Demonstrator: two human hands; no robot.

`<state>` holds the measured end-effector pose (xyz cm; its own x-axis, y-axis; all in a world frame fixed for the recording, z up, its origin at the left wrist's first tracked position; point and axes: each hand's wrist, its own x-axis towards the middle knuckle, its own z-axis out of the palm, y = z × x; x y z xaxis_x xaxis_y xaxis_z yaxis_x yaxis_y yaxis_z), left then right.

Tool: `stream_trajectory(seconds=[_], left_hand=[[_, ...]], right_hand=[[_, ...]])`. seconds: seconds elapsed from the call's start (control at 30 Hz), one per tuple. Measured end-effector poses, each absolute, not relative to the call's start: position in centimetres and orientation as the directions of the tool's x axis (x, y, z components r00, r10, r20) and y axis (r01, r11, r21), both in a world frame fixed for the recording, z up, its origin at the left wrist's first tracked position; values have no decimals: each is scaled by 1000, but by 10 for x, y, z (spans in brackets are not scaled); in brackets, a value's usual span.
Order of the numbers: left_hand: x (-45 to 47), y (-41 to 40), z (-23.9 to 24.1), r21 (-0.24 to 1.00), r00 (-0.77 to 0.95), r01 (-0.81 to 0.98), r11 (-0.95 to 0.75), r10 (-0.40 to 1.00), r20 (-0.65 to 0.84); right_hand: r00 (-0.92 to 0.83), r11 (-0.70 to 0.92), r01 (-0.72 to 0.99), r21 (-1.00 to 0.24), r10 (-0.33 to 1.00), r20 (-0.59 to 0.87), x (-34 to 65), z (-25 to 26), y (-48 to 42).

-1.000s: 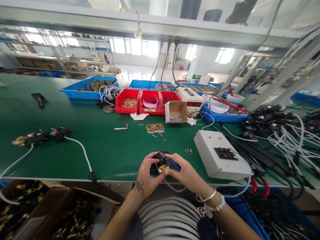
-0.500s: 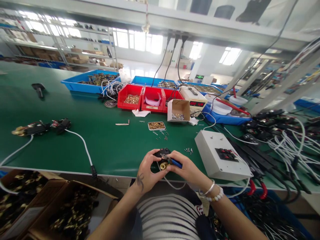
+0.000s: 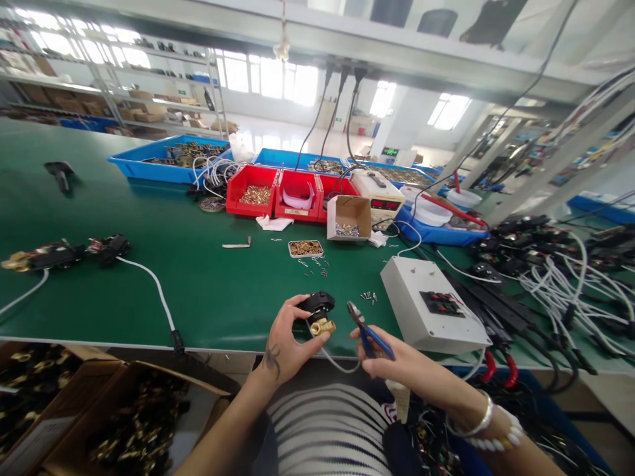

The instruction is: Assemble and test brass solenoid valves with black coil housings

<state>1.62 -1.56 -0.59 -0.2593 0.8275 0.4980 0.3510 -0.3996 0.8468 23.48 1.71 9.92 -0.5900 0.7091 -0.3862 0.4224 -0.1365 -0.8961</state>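
Valve part, black cap over a brass fitting, is held in the left hand just above the near edge of the green bench mat; fingers are clamped round the cap and fitting. Blue-handled pliers are gripped in the right hand, fingers closed on the handles, tips just beside the part but apart from it. A thin white lead is seen drooping from the part toward the lap.

Risks, as judged: the lead could be snagged or nicked by the plier tips, given how near they are. The part could be dropped past the table edge, since it is held over the lip, not over the mat. Loose screws nearby could be swept off by a wrist.

Surface: mat cluttered with red bins, a white control box, and cable bundles on the right. Room: bright factory floor, shelving and windows behind.
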Motion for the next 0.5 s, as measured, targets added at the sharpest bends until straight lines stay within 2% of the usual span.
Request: stream_trajectory(seconds=[0.1, 0.13, 0.17, 0.23, 0.3, 0.33, 0.4, 0.5], left_hand=[[17, -15, -6, 843, -253, 360, -400, 828, 501], [17, -15, -5, 841, -247, 363, -402, 828, 503], [17, -15, -5, 839, -244, 365, -405, 828, 506], [17, -16, -3, 834, -241, 369, -410, 825, 511], [17, -16, -2, 833, -245, 370, -411, 822, 515], [17, -15, -2, 833, -248, 370, -411, 821, 515], [17, -15, -2, 836, -251, 369, -407, 822, 511], [17, -15, -3, 841, -254, 368, -396, 828, 501]], right_hand=[[-561, 26, 212, -977, 822, -99, 239, 105, 13], [-507, 124, 209, -970, 862, 1, 237, 104, 14], [-461, 213, 276, -937, 885, 65, 235, 103, 15], [-442, 301, 515, -803, 896, 53, 229, 99, 20], [-470, 319, 669, -672, 881, -49, 227, 99, 26], [-493, 322, 678, -661, 866, -83, 228, 101, 28], [-557, 330, 601, -728, 826, -86, 232, 111, 30], [-587, 400, 504, -765, 809, 36, 235, 124, 29]])
